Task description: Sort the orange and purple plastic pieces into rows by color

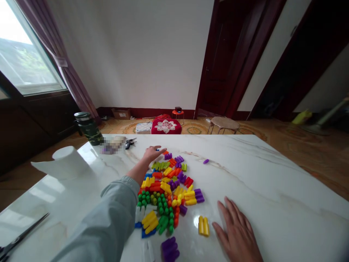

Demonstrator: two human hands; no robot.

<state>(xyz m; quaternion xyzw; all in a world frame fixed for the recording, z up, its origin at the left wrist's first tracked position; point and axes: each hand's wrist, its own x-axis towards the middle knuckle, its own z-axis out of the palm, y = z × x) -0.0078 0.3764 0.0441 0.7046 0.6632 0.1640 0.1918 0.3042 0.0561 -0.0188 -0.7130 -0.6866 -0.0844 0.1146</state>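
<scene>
My left hand [154, 153] reaches over the far end of a heap of coloured plastic building pieces [166, 182]. Its visible fingers are apart, close to a small blue piece [157, 149] that they partly cover. Flat on the white table at the lower right lies my right hand [238, 229], fingers spread, holding nothing. Just left of it is a joined yellow pair [203, 226]. The heap mixes ridged and beaded pieces in yellow, green, red, orange, purple, blue and white. A purple block [170, 249] sits near the front edge, beside a white piece [148, 251].
One purple piece [206, 161] lies apart on the marble-patterned table [259, 174]. To the left are scissors [24, 233], a white roll [65, 163], a camouflage flask [88, 128] and keys [130, 143]. Beyond the table stand a red flowered seat [166, 126] and a round stool [225, 123].
</scene>
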